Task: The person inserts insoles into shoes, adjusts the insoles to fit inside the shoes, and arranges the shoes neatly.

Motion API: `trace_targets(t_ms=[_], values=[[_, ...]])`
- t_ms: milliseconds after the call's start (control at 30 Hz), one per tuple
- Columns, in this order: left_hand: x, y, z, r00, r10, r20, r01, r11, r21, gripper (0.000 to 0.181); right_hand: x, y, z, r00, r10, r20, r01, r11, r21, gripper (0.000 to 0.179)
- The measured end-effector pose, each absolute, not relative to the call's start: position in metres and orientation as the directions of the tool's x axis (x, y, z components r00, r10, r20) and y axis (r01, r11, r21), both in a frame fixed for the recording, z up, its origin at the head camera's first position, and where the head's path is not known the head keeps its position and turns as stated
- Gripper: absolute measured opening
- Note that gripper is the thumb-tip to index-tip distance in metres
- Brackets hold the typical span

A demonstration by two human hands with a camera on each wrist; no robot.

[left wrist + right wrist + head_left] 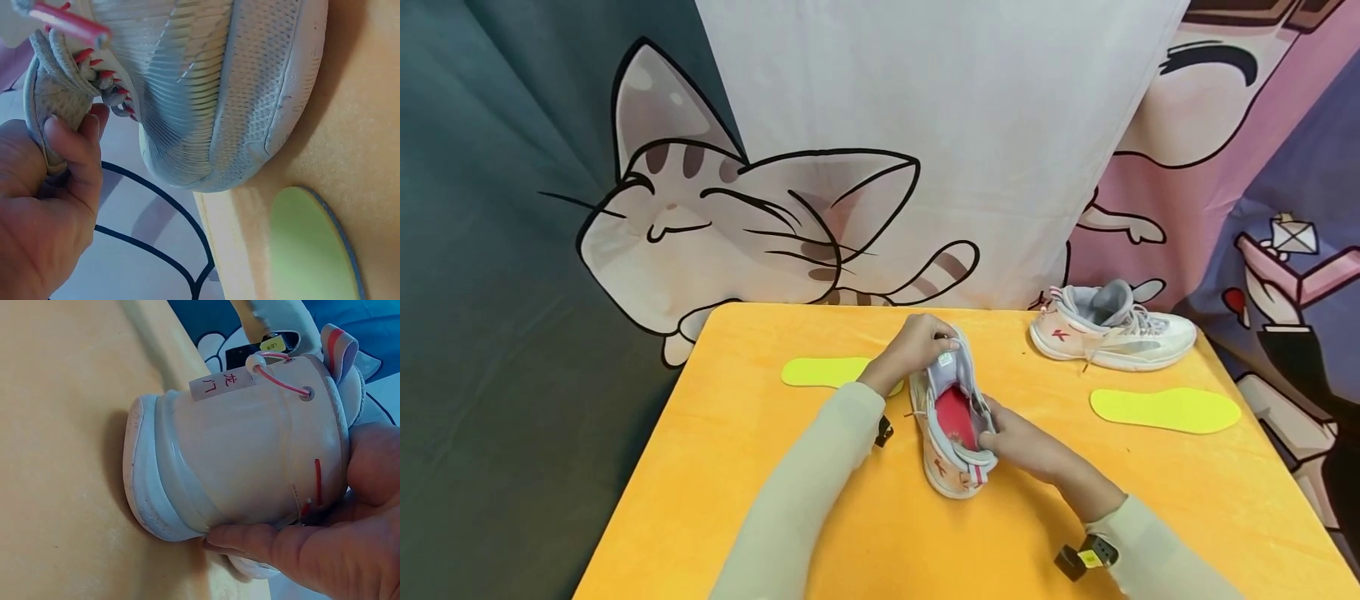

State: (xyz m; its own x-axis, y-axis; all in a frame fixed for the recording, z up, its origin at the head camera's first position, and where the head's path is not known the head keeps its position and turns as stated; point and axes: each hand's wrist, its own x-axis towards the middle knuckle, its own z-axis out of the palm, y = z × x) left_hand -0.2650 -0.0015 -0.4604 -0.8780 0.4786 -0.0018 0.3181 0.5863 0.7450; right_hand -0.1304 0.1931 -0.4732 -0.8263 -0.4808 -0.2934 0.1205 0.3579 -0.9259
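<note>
A pale sneaker [942, 471] with a peach heel stands at the middle of the table, its heel towards me. Its opening faces up and shows a red footbed [955, 417]. My left hand [917, 346] pinches the top of its tongue [59, 109] between thumb and fingers, pulling it away from the opening. With the thumb inside the collar and fingers along the outer side, my right hand [1018, 442] grips the sneaker near the heel. The left wrist view shows the laces [112, 94] and mesh toe close up.
A yellow insole [820, 372] lies left of the sneaker, partly behind my left wrist. Another yellow insole [1165, 410] lies at the right. Behind it stands the matching sneaker [1112, 342], toe pointing right. A printed cloth backdrop [955, 100] hangs behind the orange table [715, 500].
</note>
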Motion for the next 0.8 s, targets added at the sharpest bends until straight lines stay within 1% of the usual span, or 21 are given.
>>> trace_targets(t_ms=[200,367,633,700,800], values=[[-0.263,-0.002,-0.463,-0.868,0.496,0.018,0.34,0.568,0.75,0.02,-0.13,0.193,-0.475,-0.84,-0.455,-0.294,0.131,0.355,-0.926,0.066],[-0.258,-0.005,-0.46,-0.873,0.486,0.048,0.355,0.564,0.746,0.02,-0.131,0.195,-0.477,-0.849,-0.452,-0.273,0.11,0.353,-0.929,0.058],[-0.245,-0.01,-0.451,-0.857,0.508,0.087,0.407,0.565,0.718,0.015,-0.13,0.197,-0.476,-0.85,-0.435,-0.298,0.136,0.365,-0.921,0.059],[-0.241,-0.011,-0.449,-0.857,0.508,0.085,0.408,0.567,0.716,0.015,-0.132,0.197,-0.476,-0.855,-0.423,-0.3,0.138,0.372,-0.918,0.059],[-0.234,-0.014,-0.448,-0.859,0.506,0.076,0.4,0.572,0.716,0.018,-0.136,0.198,-0.474,-0.867,-0.392,-0.308,0.138,0.406,-0.904,0.064]])
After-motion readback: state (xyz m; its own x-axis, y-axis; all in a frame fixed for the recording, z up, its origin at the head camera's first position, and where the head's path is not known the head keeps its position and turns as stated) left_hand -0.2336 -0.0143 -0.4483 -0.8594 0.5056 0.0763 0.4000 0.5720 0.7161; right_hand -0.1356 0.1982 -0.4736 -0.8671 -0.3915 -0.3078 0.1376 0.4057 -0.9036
